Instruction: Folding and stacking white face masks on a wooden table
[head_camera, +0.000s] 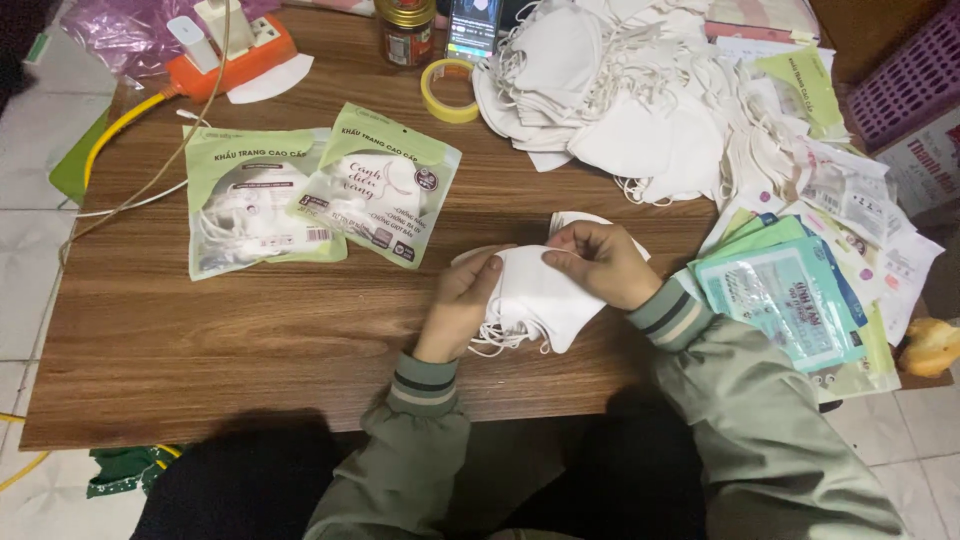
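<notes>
Several white face masks (535, 300) sit stacked between my two hands, low over the middle of the wooden table (200, 370). My left hand (462, 305) pinches the stack's left edge, thumb on top and fingers underneath; my right hand (600, 262) curls over the upper right corner, fingers pressed together and clamping the layers. Thin ear loops (500, 340) dangle loose from the bottom of the stack, and I judge them the main hazard: they could snag on a finger or tangle with each other, pulling the layers out of line. If either pinch slackens, the soft sheets could fan out and slide onto the table. Just left lie two green pouches (320, 190) already holding masks, near enough that a sweep of my left sleeve could shove them. To the right, a slippery heap of flat green and blue pouches (800, 290) hangs close to the table edge, and my right elbow could nudge it off. Farther back, the big pile of loose masks (640, 100) could mix with a dropped stack
</notes>
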